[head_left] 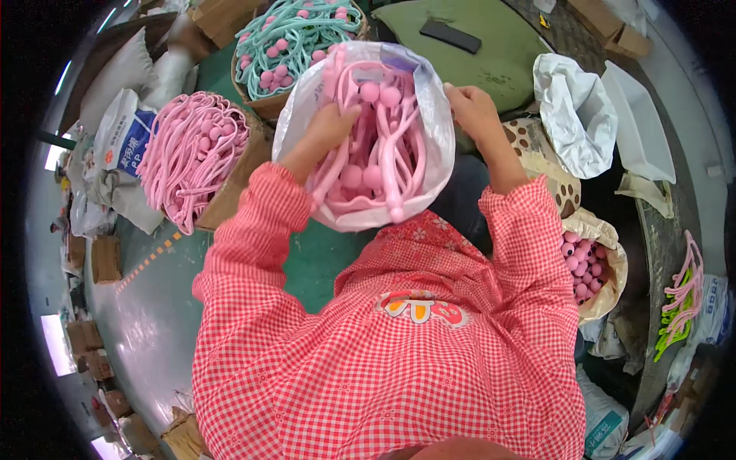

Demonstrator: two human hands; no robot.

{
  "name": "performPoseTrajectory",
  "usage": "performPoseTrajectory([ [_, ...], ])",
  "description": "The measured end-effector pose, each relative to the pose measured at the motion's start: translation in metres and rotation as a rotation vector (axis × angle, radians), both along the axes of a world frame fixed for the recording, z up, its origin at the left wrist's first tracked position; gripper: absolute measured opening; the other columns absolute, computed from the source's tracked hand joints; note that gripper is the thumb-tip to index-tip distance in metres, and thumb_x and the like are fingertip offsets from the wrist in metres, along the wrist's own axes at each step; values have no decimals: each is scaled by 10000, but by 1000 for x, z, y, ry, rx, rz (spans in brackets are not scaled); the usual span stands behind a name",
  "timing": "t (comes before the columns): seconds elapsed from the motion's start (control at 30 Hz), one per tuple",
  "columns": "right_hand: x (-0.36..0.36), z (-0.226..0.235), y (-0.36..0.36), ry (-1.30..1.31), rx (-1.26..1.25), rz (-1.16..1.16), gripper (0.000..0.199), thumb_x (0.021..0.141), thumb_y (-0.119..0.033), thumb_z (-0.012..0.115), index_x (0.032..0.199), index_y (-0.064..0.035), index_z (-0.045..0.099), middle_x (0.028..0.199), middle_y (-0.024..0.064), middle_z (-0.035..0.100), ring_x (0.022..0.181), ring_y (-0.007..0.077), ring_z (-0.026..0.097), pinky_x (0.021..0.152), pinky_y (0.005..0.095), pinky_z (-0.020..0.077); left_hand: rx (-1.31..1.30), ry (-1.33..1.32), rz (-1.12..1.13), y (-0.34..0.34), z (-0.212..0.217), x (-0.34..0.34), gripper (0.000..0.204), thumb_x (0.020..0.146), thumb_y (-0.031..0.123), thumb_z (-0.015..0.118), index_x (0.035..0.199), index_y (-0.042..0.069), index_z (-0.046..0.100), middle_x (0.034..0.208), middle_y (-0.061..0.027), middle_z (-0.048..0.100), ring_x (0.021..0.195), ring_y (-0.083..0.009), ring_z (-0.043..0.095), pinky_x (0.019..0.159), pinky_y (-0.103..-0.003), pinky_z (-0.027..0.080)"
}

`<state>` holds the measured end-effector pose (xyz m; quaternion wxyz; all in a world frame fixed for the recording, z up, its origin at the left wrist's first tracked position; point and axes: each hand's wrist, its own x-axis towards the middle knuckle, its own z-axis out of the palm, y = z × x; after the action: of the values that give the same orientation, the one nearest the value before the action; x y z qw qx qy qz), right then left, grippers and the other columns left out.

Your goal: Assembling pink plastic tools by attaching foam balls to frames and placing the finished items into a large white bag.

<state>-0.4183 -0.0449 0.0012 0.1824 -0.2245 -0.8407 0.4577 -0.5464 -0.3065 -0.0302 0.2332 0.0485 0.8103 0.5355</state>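
A white woven bag point(441, 165) stands wide-mouthed in front of me, filled with pink rubbery cords point(392, 165) that carry round pink balls. My left hand point(331, 129) is inside the bag's left rim, its fingers closed around some of the pink cords; part of its grip is hidden. At the bag's upper right edge, my right hand point(471, 111) pinches the rim between thumb and fingers. Both forearms wear red-checked sleeves.
On the left is a cardboard box of pink cords point(192, 153); behind the bag, another holds teal cords with pink balls point(295, 46). A sack of pink balls point(586, 264) stands at right. A dark flat object point(451, 35) lies on a green surface point(491, 69). Crumpled white bag point(575, 115) at right.
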Motion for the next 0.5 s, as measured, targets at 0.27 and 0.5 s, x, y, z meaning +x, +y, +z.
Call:
performPoseTrajectory([
  [0.27,-66,-8,28,-127,-322,141,429,925,-447,562,897,-35,678,770,52,640,590,157,533,527,311,402,-517,1135,-147,-12,97,-53,385,895,369,575,953,11,706,942,-220,689,894,-391,655,793,-446,502],
  [0.5,-101,3,4,-102,-605,147,368,929,-341,605,848,10,679,703,50,627,556,153,545,510,340,443,-507,535,-334,-4,65,-124,396,840,374,659,977,6,708,882,-179,706,809,-280,683,732,-392,501],
])
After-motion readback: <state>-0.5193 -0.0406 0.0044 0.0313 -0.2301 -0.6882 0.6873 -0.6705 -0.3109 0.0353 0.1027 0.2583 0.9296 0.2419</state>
